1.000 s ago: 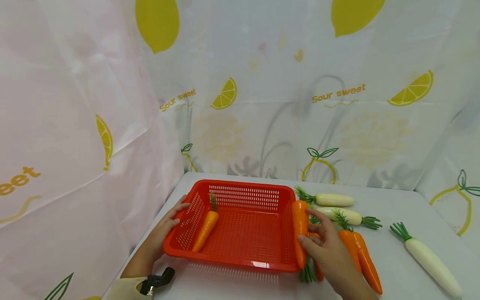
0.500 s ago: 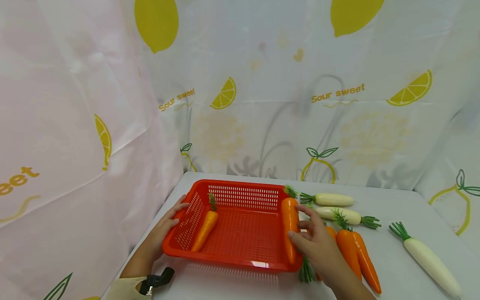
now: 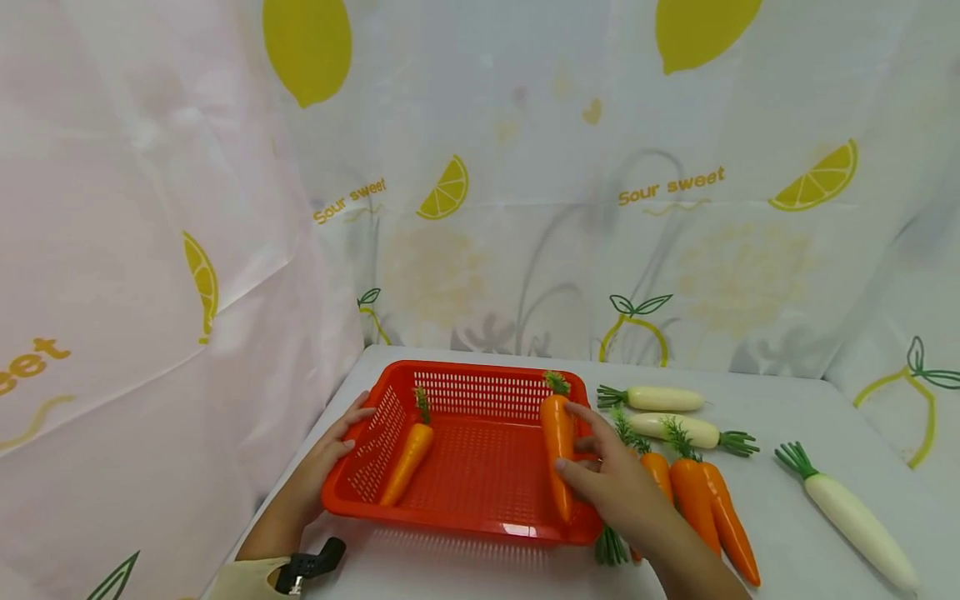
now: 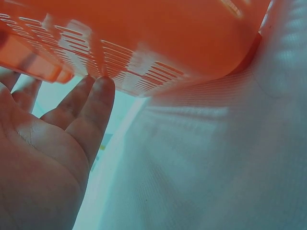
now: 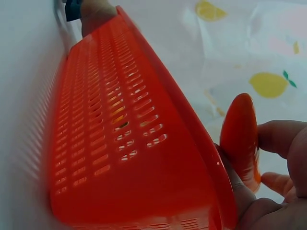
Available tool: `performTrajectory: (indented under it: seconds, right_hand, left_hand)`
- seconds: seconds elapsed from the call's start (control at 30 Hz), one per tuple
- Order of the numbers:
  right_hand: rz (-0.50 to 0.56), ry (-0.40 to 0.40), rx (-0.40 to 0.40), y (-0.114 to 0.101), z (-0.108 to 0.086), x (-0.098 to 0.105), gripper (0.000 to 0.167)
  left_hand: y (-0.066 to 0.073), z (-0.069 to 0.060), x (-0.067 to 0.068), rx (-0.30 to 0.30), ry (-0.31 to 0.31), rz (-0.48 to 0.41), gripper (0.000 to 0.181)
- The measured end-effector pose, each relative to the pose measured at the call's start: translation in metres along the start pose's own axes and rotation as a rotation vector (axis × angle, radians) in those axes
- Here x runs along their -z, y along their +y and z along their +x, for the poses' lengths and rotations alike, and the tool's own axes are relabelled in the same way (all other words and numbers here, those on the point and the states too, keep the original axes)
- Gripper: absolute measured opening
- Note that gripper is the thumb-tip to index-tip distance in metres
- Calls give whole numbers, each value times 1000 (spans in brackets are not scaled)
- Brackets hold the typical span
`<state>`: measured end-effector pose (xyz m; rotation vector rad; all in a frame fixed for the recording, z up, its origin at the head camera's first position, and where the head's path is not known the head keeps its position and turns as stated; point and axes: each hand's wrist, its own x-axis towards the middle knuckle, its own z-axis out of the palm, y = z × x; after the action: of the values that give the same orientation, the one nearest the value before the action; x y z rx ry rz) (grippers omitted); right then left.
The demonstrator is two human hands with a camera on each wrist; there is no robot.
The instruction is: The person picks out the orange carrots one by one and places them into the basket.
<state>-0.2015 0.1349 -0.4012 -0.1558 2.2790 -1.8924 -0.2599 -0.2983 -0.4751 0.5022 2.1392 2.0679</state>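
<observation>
In the head view a red slotted plastic basket (image 3: 457,522) stands on the white table. Along its left side lies an orange carrot (image 3: 408,463) with a green top. My left hand (image 3: 324,467) is at the basket's left wall; in the left wrist view, that hand's (image 4: 53,143) straight fingers touch the slotted side. Another carrot (image 3: 557,450) is pinched between the thumb and fingers of my right hand (image 3: 618,479), above the basket's right part. The right wrist view shows this carrot (image 5: 240,136) beside the basket rim (image 5: 192,124), tip toward the camera.
Several carrots (image 3: 693,500) lie right of the basket, partly behind my right arm. White radishes lie farther right: one at the back (image 3: 663,398), one before it (image 3: 678,429), one at far right (image 3: 858,525). Green stems (image 3: 611,546) poke out by the basket's front right corner.
My right hand has moved left with the carrot, from over the basket's right rim to over its inside. My left hand and the basket have stayed in place.
</observation>
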Motion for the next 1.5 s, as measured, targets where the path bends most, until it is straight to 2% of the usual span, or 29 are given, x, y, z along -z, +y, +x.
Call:
performTrajectory:
  seconds: [0.43,0.67,1.03,1.27,1.5]
  right_hand:
    - [-59,-80,-11,-8,7,-18,74]
    - [-7,-127,-28,-11,10,-28,75]
    - [34,-216,-35,-18,15,-44,72]
    - [83,-264,-95,-20,18,-54,72]
    - [122,-243,-121,-25,25,-67,80]
  left_hand:
    - [-2,-1,1,17,11,-11,56]
    - [-1,0,0,-6,-6,-5,56]
    - [2,1,-1,16,9,-9,57]
    - [3,0,-1,24,10,-1,57]
    - [3,0,-1,16,6,-1,57]
